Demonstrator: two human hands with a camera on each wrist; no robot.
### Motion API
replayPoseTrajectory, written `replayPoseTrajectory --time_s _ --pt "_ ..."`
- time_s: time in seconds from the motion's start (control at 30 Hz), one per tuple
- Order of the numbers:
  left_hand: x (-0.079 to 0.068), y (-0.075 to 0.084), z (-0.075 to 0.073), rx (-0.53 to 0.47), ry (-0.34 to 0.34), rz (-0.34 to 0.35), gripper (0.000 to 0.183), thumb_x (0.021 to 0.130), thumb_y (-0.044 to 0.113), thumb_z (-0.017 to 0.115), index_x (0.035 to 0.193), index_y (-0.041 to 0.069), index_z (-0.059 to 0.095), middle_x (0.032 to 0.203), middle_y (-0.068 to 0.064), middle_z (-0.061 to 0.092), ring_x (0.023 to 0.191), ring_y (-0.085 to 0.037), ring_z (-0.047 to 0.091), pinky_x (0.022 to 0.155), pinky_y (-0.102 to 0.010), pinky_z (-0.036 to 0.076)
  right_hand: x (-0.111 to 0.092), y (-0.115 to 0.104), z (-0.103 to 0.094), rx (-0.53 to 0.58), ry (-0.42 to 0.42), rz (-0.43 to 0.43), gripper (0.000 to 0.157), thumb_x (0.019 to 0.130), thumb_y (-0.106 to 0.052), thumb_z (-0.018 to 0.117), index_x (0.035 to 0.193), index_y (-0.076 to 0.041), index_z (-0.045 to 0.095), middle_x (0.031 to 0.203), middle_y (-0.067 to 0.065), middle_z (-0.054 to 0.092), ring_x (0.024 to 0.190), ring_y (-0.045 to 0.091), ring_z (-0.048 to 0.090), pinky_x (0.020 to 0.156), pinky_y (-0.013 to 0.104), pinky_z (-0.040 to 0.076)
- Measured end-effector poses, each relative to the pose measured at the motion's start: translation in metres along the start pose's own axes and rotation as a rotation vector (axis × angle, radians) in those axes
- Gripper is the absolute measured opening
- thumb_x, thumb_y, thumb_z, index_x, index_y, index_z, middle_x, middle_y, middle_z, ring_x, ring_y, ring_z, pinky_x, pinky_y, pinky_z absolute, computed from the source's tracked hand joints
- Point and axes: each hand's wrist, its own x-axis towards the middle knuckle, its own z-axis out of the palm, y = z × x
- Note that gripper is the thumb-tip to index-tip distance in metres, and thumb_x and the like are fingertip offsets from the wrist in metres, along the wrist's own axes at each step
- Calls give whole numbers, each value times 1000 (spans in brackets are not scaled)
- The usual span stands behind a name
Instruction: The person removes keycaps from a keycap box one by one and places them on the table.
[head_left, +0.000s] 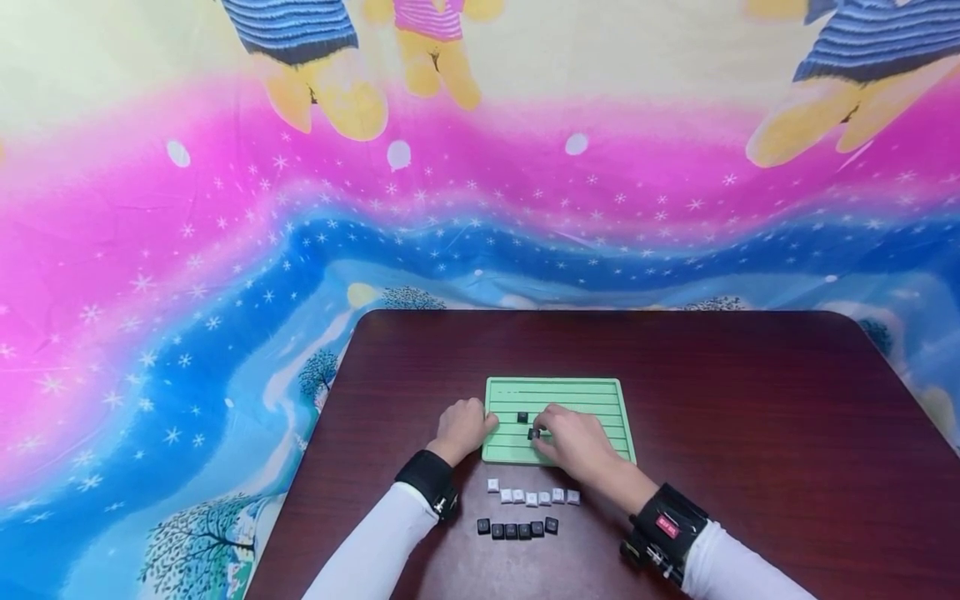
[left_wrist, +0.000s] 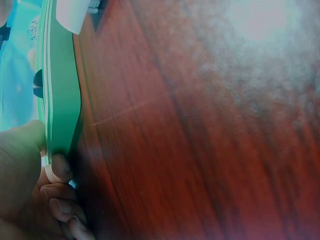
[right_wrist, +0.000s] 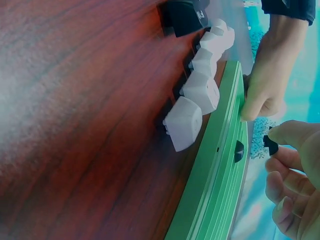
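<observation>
My left hand (head_left: 462, 425) holds the left edge of a light green ridged tray (head_left: 562, 398), its thumb over the rim and its curled fingers along the side in the left wrist view. Over the tray, my right hand (head_left: 576, 437) pinches a small black keycap (right_wrist: 270, 145) between thumb and index finger; the other fingers are loosely bent. Just beyond it, another black keycap (head_left: 522, 417) sits on the tray, left of the middle.
In front of the tray lies an uneven row of several white keycaps (head_left: 532, 499). Nearer the person is a row of several black keycaps (head_left: 512, 531). All rest on a dark red-brown table (head_left: 750, 400), with a colourful printed cloth (head_left: 480, 192) hanging behind its far edge.
</observation>
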Motion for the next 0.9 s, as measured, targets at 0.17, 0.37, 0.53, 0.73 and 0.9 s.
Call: replayPoseTrajectory --time_s 0.17,0.37,0.53,0.73,0.9 --pt "0 0 1 5 1 4 42 90 27 58 56 17 33 55 3 30 49 -18 37 47 -32 33 -4 0 0 -1 25 -18 14 82 -25 79 92 -17 75 87 -5 68 65 8 61 54 24 48" --pt "0 0 2 -11 7 9 43 88 25 57 55 17 31 55 4 27 48 -17 35 46 -32 31 -7 1 0 -19 44 -31 13 81 -24 78 92 -17 75 87 -5 68 66 8 62 53 24 47" --pt "1 0 0 -3 12 17 43 89 26 57 56 17 32 55 3 28 48 -17 36 46 -32 32 -8 1 -3 -16 38 -20 14 82 -25 78 94 -18 75 89 -6 68 69 9 64 54 24 47" --pt "1 -1 1 -6 17 23 42 89 25 57 57 17 31 55 4 26 48 -16 33 46 -31 30 -9 0 -7 -20 39 -13 14 82 -23 77 95 -19 75 91 -7 69 72 10 66 55 25 48" --pt "1 -2 3 -2 15 27 42 89 25 57 56 17 31 55 5 26 47 -15 32 45 -30 30 -11 0 -9 -33 41 -12 13 82 -24 77 94 -21 75 90 -8 68 72 8 66 55 25 48"
